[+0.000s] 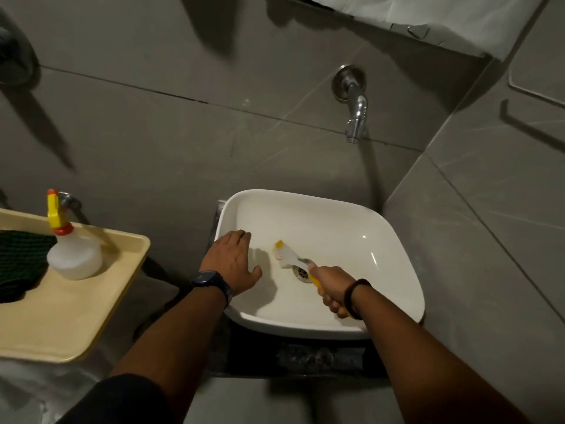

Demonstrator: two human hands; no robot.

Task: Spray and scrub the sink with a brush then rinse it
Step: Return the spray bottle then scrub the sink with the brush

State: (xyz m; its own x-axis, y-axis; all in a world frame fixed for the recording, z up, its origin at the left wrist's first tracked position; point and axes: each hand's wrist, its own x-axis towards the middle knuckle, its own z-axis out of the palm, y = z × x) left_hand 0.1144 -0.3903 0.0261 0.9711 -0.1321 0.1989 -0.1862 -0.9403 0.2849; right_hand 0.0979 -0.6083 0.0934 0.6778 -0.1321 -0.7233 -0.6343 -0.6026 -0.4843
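Note:
A white square sink (382,221) stands against the grey tiled wall, with a metal drain (302,273) in its bottom. My right hand (331,289) grips the yellow handle of a scrub brush (286,255), whose white head lies on the basin floor just left of the drain. My left hand (234,261) rests flat on the sink's left rim, fingers spread, holding nothing. A clear spray bottle (72,252) with a yellow and red trigger stands upright on a tray at the left. No water runs from the tap (356,117).
A cream plastic tray (70,319) at the left carries the bottle and a dark green cloth (21,264). The chrome tap projects from the wall above the sink. A tiled side wall closes in on the right.

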